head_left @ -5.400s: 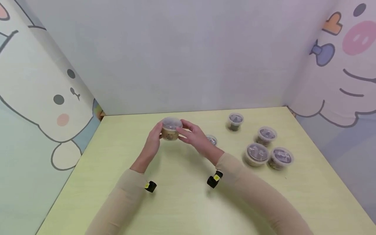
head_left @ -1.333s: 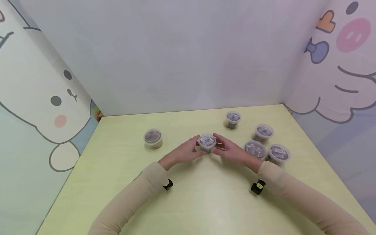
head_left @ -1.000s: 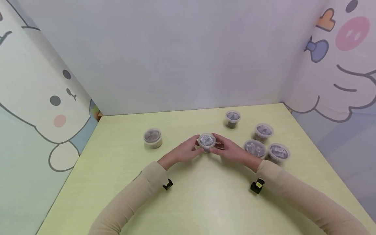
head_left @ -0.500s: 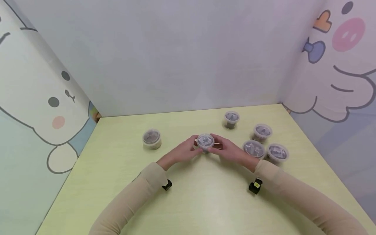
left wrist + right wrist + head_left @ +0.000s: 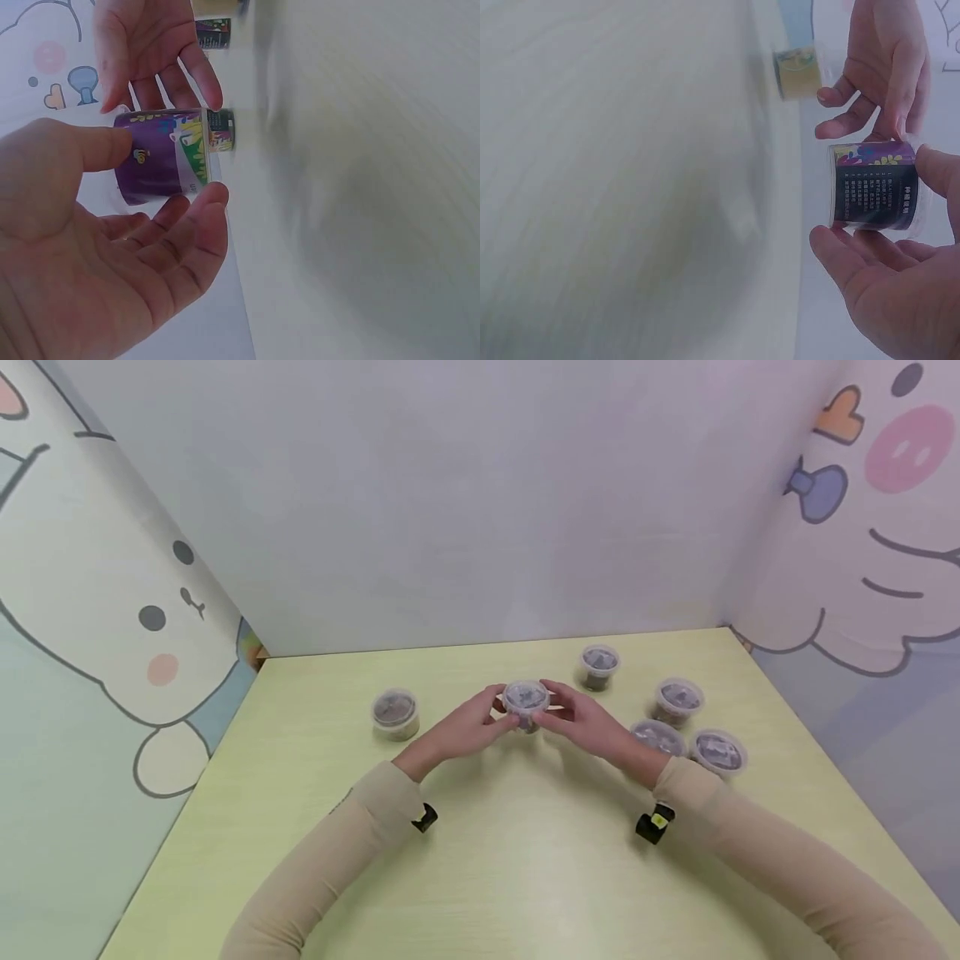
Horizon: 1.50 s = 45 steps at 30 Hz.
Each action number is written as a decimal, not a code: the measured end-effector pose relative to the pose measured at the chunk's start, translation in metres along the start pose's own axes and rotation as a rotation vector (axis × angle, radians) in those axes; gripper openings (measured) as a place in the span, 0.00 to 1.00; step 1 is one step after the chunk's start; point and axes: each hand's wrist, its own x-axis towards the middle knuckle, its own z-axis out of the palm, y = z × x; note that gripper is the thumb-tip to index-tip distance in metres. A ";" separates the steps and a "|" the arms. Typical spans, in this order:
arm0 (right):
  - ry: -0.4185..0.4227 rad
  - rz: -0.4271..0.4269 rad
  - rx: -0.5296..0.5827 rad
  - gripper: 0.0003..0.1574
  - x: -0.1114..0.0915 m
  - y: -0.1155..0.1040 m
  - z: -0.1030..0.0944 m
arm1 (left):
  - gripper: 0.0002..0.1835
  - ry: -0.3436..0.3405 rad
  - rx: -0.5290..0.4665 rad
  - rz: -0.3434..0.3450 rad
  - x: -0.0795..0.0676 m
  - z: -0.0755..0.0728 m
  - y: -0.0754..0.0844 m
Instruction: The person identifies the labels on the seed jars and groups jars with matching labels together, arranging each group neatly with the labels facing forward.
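A small clear plastic cup point(image 5: 527, 708) with a lid is lifted above the table between my two hands in the head view. My left hand point(image 5: 468, 724) pinches it from the left, while my right hand point(image 5: 588, 721) holds the opposite side. From the left wrist, the cup's label point(image 5: 154, 157) shows purple with a bee and flowers. Its other side carries a black panel point(image 5: 876, 191) with white print in the right wrist view. Thumbs lie near the lid end and the other fingers curl toward the base.
On the pale yellow table point(image 5: 495, 860), a wider lidded cup point(image 5: 395, 716) stands to the left. At the right are a small cup point(image 5: 598, 668) near the back and several more, including one point(image 5: 678, 702) and another point(image 5: 718, 752). A grey wall point(image 5: 465, 510) rises behind.
The wider cup, earlier held by both hands, now stands at the left. Both hands have since taken the smaller cup and, within the last half second, raised it slightly.
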 end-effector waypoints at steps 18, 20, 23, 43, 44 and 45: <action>-0.003 0.081 0.472 0.45 0.018 -0.057 -0.020 | 0.34 0.137 -0.205 0.034 0.003 -0.029 0.024; -0.015 0.082 0.507 0.43 0.019 -0.056 -0.017 | 0.33 0.148 -0.225 0.018 0.003 -0.030 0.024; -0.028 0.098 0.532 0.39 0.020 -0.055 -0.013 | 0.34 0.145 -0.244 -0.011 0.004 -0.029 0.023; -0.060 0.151 0.540 0.41 0.029 -0.059 0.007 | 0.33 0.179 -0.302 -0.063 -0.002 -0.028 0.013; -0.063 0.153 0.543 0.42 0.030 -0.058 0.010 | 0.33 0.179 -0.295 -0.071 -0.005 -0.028 0.011; -0.061 0.157 0.550 0.41 0.031 -0.057 0.013 | 0.33 0.177 -0.294 -0.077 -0.007 -0.029 0.010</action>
